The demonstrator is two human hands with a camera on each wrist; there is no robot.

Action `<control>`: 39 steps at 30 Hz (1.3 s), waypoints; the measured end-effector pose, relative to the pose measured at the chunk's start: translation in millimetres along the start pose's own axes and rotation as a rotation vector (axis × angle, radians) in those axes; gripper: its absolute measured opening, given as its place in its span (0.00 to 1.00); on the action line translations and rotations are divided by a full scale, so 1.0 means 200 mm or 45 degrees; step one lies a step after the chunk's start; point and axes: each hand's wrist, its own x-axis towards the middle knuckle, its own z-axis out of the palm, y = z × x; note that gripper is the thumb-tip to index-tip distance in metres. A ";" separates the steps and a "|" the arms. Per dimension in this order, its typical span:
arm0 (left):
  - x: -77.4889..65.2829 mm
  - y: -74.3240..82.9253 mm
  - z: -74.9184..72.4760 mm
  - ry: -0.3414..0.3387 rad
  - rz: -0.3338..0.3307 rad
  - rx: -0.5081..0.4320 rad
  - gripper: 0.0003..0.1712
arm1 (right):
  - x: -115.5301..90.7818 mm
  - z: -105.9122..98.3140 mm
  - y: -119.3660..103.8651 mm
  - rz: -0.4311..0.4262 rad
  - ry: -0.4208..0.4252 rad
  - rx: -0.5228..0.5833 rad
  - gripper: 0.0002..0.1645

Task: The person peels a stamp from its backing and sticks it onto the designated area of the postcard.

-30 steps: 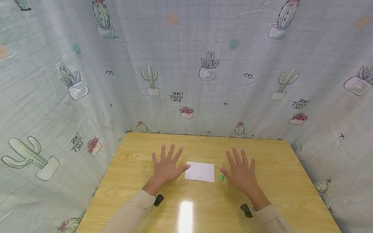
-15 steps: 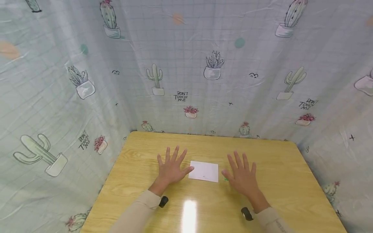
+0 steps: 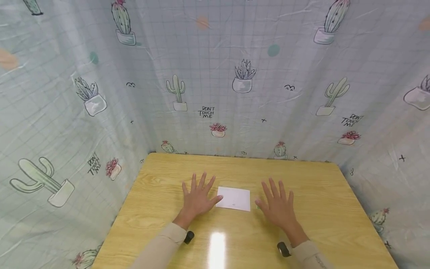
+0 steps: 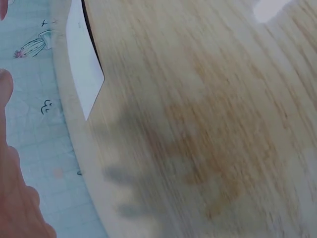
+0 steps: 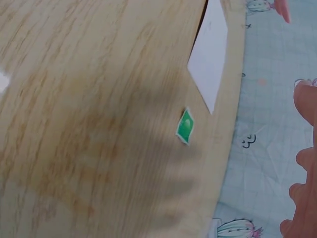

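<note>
A white rectangular sheet of paper point(image 3: 236, 198), with a tiny grey mark near its front edge, lies at mid-table between the hands. My left hand point(image 3: 196, 201) is held over the wood on its left, fingers straight and spread, the thumb overlapping the sheet's left edge in the head view. On the other side my right hand point(image 3: 278, 209) is spread in the same way, palm down. Its thumb mostly covers a small green square in the head view. The right wrist view shows that green, stamp-like square point(image 5: 185, 126) with a white border lying beside the sheet. Neither hand holds anything.
Both hands cast shadows on the light wooden table point(image 3: 174, 164). A cactus-print curtain point(image 3: 215, 74) hangs along the table's back and sides. Dark wrist devices sit under the cuffs, and a bright light reflection shows on the wood near the front.
Both spread hands have shifted slightly toward the body, the right one also a little left. Its thumb now hides most of the green square in the head view. The sheet lies where it was.
</note>
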 end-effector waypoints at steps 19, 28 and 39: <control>0.00 -0.03 0.13 -0.078 -0.019 -0.036 0.48 | 0.01 0.18 0.11 -0.074 0.002 0.054 0.44; -0.01 -0.01 0.16 -0.124 -0.014 -0.047 0.47 | -0.03 0.22 0.17 -0.025 -0.072 0.157 0.43; 0.01 -0.03 0.21 -0.240 -0.008 0.017 0.42 | -0.01 0.26 0.23 0.011 -0.107 0.253 0.40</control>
